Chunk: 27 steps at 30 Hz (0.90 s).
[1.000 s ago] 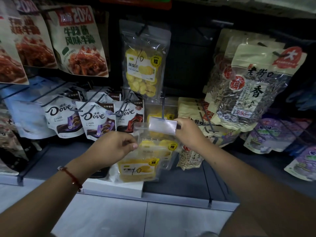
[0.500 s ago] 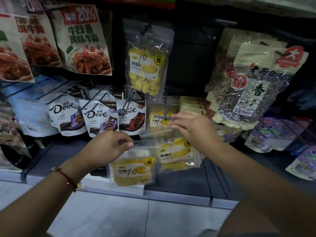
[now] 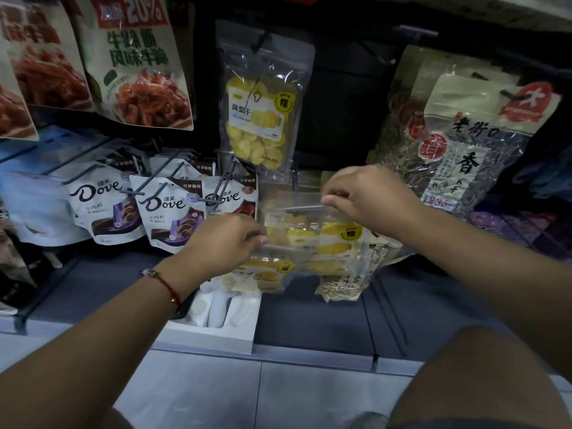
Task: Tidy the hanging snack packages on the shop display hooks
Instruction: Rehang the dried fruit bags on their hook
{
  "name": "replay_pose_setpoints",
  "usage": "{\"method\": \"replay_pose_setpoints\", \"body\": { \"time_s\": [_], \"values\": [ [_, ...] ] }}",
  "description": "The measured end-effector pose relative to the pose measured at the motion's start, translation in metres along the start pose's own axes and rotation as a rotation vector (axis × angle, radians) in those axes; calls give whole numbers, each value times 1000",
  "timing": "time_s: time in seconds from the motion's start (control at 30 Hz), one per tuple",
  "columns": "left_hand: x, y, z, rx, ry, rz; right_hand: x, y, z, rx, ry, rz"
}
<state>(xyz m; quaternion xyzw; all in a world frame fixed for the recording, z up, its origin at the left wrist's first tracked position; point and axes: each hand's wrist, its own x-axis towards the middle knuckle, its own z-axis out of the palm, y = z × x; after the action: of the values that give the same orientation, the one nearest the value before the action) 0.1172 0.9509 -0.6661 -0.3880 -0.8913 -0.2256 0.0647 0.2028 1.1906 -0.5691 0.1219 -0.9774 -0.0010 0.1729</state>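
Note:
Clear bags of yellow dried fruit [image 3: 322, 239] hang in front of me on a low metal display hook [image 3: 301, 207]. My right hand [image 3: 368, 199] pinches the top edge of the front bag at the hook. My left hand [image 3: 223, 243] grips the top of a lower yellow fruit bag [image 3: 263, 275], which hangs below my fingers. Another bag of yellow fruit slices [image 3: 261, 109] hangs on the hook above.
Dove chocolate pouches [image 3: 168, 212] hang on hooks to the left, red meat snack bags [image 3: 136, 63] above them. Sunflower seed bags [image 3: 464, 140] hang on the right. A white box [image 3: 216, 323] sits on the grey shelf [image 3: 309, 320] below; tiled floor lies nearer me.
My right hand has moved right and up along the hook with the front bag's top edge. My left hand has shifted right, closer to the hook, with the lower bag.

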Motion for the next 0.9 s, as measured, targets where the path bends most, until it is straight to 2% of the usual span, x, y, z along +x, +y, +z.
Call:
{"method": "replay_pose_setpoints", "body": {
  "time_s": [0.33,0.53,0.67,0.9],
  "values": [
    [21,17,30,-359,144,-120,-23,2,-30,-109,-4,-25],
    [27,33,45,-555,317,-234,-47,4,-31,-41,-7,74],
    [34,32,54,-657,396,-322,-64,8,-33,48,68,167],
    [48,31,64,-724,325,-386,-78,5,-37,73,86,238]
  ]
}}
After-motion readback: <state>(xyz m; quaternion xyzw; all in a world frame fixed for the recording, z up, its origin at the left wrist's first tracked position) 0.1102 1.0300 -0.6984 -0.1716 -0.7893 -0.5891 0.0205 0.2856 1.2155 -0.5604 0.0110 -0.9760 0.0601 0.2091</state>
